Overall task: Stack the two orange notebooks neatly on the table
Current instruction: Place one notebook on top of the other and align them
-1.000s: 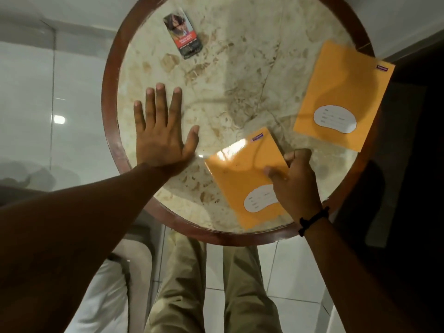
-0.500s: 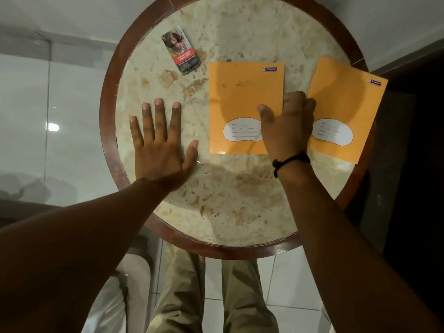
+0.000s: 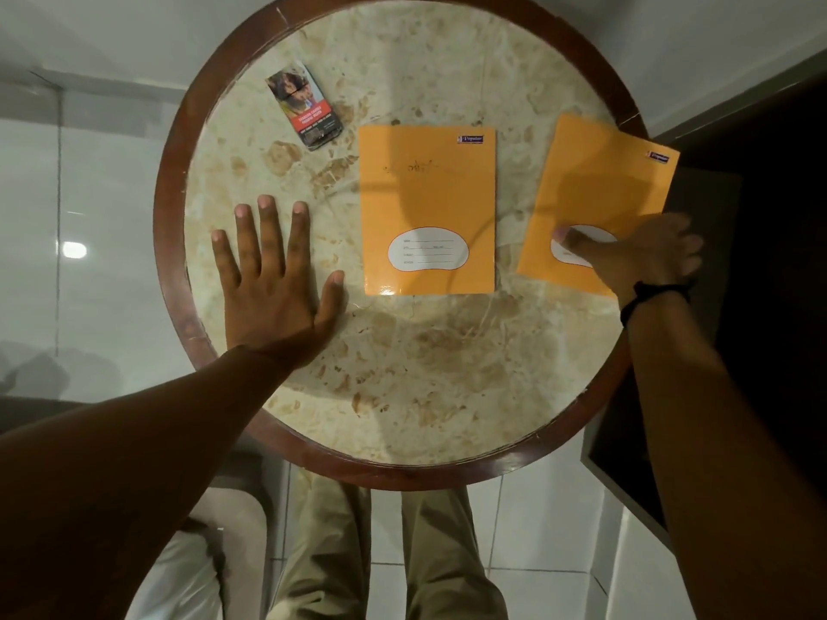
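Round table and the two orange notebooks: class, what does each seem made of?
Round table: beige veined top, likely polished marble or stone; brown rim, probably varnished wood. Middle orange notebook and right orange notebook: glossy card covers, glare at the middle one's corner.

This looks like a room in a home. A small round table (image 3: 394, 396) with a marble-patterned top and dark wooden rim stands on glossy white floor tiles (image 3: 528, 552) close to a plain white wall (image 3: 671, 42), with a cushioned seat (image 3: 232, 512) just beside it.
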